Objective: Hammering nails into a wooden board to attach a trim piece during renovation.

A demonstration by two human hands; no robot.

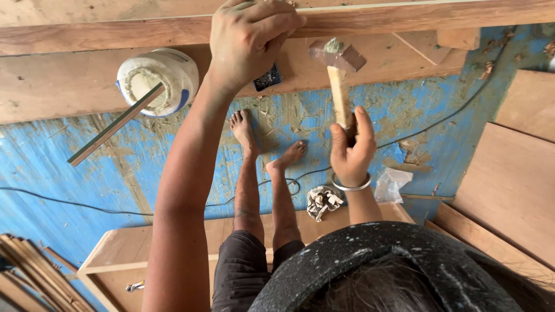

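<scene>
My left hand (250, 39) reaches up with its fingers curled over the edge of a long wooden plank (433, 16) that runs across the top of the view. What its fingertips pinch is hidden. My right hand (350, 151), with a metal bangle on its wrist, grips the pale wooden handle of a hammer (339, 75). The hammer's dark head is raised just below the plank, to the right of my left hand. A wide wooden panel (58, 81) lies beneath the plank.
A white tub (157, 81) of paste with a flat strip resting in it sits on the panel. On the blue floor (69, 167) are bare feet (244, 130), a thin cable, a crumpled cloth (322, 201) and a plastic bag (392, 184). Boards (511, 185) lie right, thin strips (26, 271) lower left.
</scene>
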